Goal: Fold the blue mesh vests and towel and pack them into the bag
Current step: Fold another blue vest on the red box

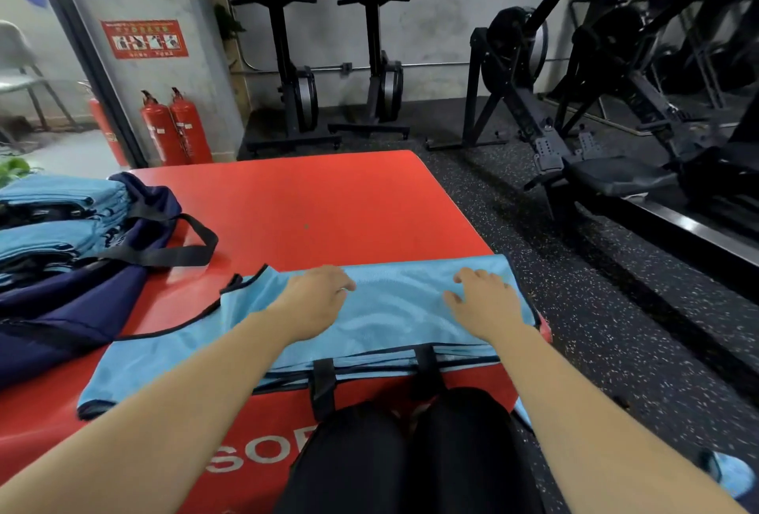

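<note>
Fingers (480, 278) of my right hand (488, 306) lie loosely spread and flat on the blue mesh vest (390, 310), near its right end. My left hand (314, 302) rests on the same vest further left. Its knuckles are bent and the fingertips tucked from view, so I cannot tell whether they pinch the mesh or only press on it.

The vest lies crosswise along the near edge of the red bench (328, 201), just beyond my knees, with its black-trimmed left end reaching towards the navy bag (74, 300). That bag sits open on the bench's left side, well apart from my hands. Folded blue vests (61, 205) are stacked in its mouth, and its black strap (180, 255) loops out over the red top. Along the vest's near edge I see several thin layers; whether it is doubled over or lying on others I cannot say. The towel I cannot pick out.

I judge I am midway through folding this vest, holding it down flat, with a good part of the packing done. The next move, as I read it, calls for bringing the long left end over to the right so the piece matches the bundles in the bag. Mesh is limp and slippery, so one hand should pin the fold while the other carries the end across. The edges want squaring before I lift it left into the bag.
</note>
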